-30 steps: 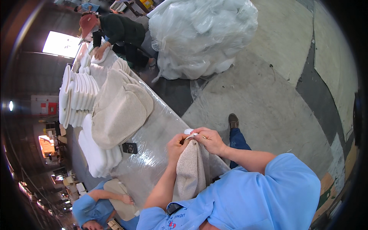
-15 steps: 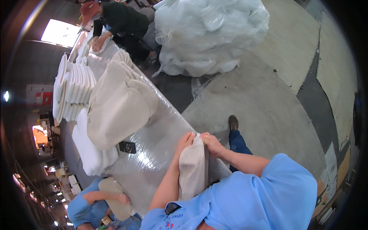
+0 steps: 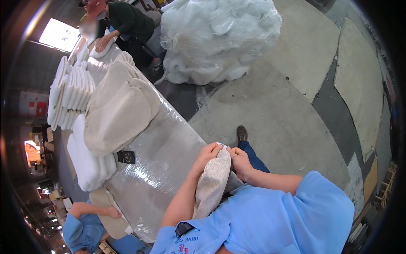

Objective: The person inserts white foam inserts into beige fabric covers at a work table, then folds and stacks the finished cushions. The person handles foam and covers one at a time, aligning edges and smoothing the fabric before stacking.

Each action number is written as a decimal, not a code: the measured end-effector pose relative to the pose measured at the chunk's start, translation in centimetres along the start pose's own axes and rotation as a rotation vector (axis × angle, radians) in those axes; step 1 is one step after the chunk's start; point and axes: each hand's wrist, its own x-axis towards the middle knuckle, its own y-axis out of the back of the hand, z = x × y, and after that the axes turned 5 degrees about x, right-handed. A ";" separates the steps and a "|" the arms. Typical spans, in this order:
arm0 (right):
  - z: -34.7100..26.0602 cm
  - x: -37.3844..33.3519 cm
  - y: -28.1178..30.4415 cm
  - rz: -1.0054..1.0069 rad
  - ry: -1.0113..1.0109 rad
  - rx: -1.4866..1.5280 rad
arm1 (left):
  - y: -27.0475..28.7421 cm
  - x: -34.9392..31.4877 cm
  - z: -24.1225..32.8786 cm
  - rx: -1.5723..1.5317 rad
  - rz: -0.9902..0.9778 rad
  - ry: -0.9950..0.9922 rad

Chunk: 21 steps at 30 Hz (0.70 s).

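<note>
My left hand (image 3: pixel 207 155) and my right hand (image 3: pixel 240 161) are close together near the table's edge, fingers closed in a pinch. Between them they grip the upper end of a beige fabric cover (image 3: pixel 213 178), which hangs down toward my body in a long, folded shape. A strip of paler material shows at the pinched end. What lies under the fingertips is hidden. Farther along the plastic-covered table (image 3: pixel 158 173) lies a pile of similar beige covers (image 3: pixel 116 112).
White padding stacks (image 3: pixel 76 86) and more folded white pads (image 3: pixel 88 158) line the table's left side, by a black phone (image 3: pixel 126 157). One co-worker (image 3: pixel 127 21) works at the far end; another (image 3: pixel 84 228) holds a beige piece. A plastic-wrapped white bundle (image 3: pixel 220 40) stands on the floor.
Both my hands have lifted the cover's end slightly off the table edge and turned it, so more of its beige face shows. The view has shifted a little right.
</note>
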 end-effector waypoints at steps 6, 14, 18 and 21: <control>-0.8 0.6 -2.6 0.073 -0.168 0.321 | 1.4 0.8 2.0 0.077 -0.205 0.056; -1.2 4.8 -2.5 0.249 -0.275 0.052 | 0.2 2.4 -0.4 0.149 -0.009 -0.093; 1.1 7.6 -0.2 0.218 -0.201 -0.175 | 0.4 3.6 -1.3 0.176 0.049 -0.102; 1.4 8.6 -0.7 0.299 -0.246 -0.368 | 1.2 4.9 -3.7 0.327 0.202 -0.073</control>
